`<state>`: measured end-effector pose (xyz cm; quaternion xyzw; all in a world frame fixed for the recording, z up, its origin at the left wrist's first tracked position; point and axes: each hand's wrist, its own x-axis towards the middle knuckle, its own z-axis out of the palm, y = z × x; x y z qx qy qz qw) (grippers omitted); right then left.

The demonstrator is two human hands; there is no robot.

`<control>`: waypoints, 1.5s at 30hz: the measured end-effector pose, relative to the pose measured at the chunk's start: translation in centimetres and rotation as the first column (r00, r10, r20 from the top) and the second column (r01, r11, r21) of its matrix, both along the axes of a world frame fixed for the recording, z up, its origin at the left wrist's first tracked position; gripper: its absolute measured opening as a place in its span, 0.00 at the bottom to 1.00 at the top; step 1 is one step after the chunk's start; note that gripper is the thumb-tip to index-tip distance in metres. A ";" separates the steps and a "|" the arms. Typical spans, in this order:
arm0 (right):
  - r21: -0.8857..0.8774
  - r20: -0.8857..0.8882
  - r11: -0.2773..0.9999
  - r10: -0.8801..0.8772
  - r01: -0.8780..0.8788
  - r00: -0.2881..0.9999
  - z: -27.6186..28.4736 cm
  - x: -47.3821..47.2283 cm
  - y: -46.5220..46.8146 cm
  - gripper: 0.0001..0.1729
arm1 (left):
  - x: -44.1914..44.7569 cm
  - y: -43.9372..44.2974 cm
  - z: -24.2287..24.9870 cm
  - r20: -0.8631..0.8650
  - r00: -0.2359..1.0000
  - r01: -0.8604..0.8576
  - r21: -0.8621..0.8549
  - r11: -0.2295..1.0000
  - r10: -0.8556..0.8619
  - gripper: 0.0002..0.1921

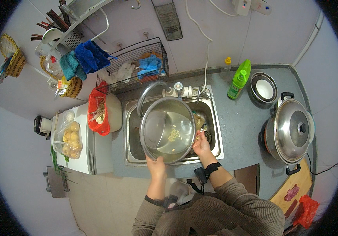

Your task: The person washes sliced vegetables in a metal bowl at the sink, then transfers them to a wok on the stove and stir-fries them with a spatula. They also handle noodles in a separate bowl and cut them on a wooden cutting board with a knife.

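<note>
A large stainless steel bowl point(152, 129) is held over the sink, tilted so that its water gathers towards the right. Small pale yellow pieces of food point(174, 134), perhaps beans or kernels, lie together in the water. My left hand point(156, 165) grips the bowl's near rim, thumb uppermost. At the right rim is my right hand point(202, 146), palm turned up and fingers bent, with a few pale pieces by the fingertips. Whether it also grips the rim is unclear. Beneath is the double-basin steel sink point(219, 138), with scraps beside the drain in its right basin.
A curved faucet point(141, 101) reaches over the bowl's far left rim. Right of the sink stand a green detergent bottle point(239, 79), nested bowls point(264, 88) and a lidded wok point(292, 129). A cutting board point(292, 180) carries meat. On the left hangs a red bag point(98, 113).
</note>
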<state>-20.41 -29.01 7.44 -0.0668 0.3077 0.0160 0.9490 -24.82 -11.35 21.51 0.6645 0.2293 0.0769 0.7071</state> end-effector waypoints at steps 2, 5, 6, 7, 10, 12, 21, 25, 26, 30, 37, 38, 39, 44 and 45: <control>0.010 -0.002 1.000 0.004 -0.004 1.000 0.3 0.0 0.2 0.15 | 0.0 0.0 0.4 -0.077 0.997 -0.007 -0.014 1.000 0.006 0.32; 0.025 -0.001 1.000 0.003 -0.003 1.000 0.6 0.1 0.4 0.15 | 0.0 -0.1 1.1 -0.103 0.995 -0.014 -0.027 1.000 0.011 0.34; 0.022 -0.026 1.000 -0.010 0.011 1.000 0.7 0.1 0.4 0.15 | 0.1 -0.1 1.3 -0.097 0.995 -0.016 -0.030 0.999 0.013 0.34; 0.025 -0.001 1.000 0.001 -0.001 1.000 0.7 0.1 0.4 0.16 | 0.1 -0.2 1.4 -0.100 0.995 -0.013 -0.024 1.000 0.011 0.33; 0.027 -0.007 1.000 -0.006 0.006 1.000 0.6 0.2 0.5 0.16 | 0.3 -0.2 1.8 -0.118 0.993 -0.008 -0.003 1.000 0.008 0.33; 0.053 -0.018 0.998 -0.014 0.015 1.000 0.6 0.2 0.5 0.16 | 0.3 -0.2 2.1 -0.141 0.990 -0.014 -0.006 1.000 0.013 0.33; 0.059 -0.042 0.997 -0.038 0.041 0.998 0.8 0.6 0.5 0.16 | 0.8 -0.9 3.9 -0.159 0.987 -0.045 -0.061 0.997 0.035 0.34; 0.100 -0.042 0.994 -0.041 0.045 0.998 0.8 0.7 0.7 0.16 | 0.8 -1.1 4.3 -0.149 0.989 -0.022 -0.040 0.999 0.016 0.35; 0.101 -0.053 0.994 -0.035 0.040 0.998 0.8 0.7 0.7 0.16 | 0.8 -1.1 4.3 -0.118 0.993 -0.026 -0.039 0.999 0.021 0.35; 0.093 -0.039 0.996 -0.005 0.008 0.999 1.0 0.8 1.0 0.17 | 1.3 -0.8 3.6 -0.061 0.998 -0.026 -0.045 0.999 0.023 0.37; 0.044 -0.097 0.999 0.020 -0.016 0.995 1.7 1.1 1.4 0.17 | 1.4 -0.4 3.2 -0.028 1.000 0.007 0.006 1.000 -0.007 0.38; 0.057 -0.076 0.998 0.019 -0.014 0.997 1.7 1.1 1.4 0.18 | 1.5 -0.3 3.2 -0.024 1.000 0.014 0.032 0.999 -0.013 0.39; 0.068 -0.078 0.998 0.011 -0.005 0.997 1.8 1.1 1.4 0.18 | 1.6 -0.2 3.2 -0.026 1.000 0.014 0.036 0.999 -0.013 0.39; 0.065 -0.053 0.998 0.016 -0.013 0.998 1.7 1.4 1.6 0.17 | 1.8 0.1 3.0 0.054 0.997 0.047 0.081 0.996 -0.051 0.39; 0.072 -0.047 0.997 0.011 -0.007 0.999 1.7 1.4 1.6 0.17 | 1.8 0.1 3.0 0.077 0.996 0.048 0.042 0.998 -0.051 0.40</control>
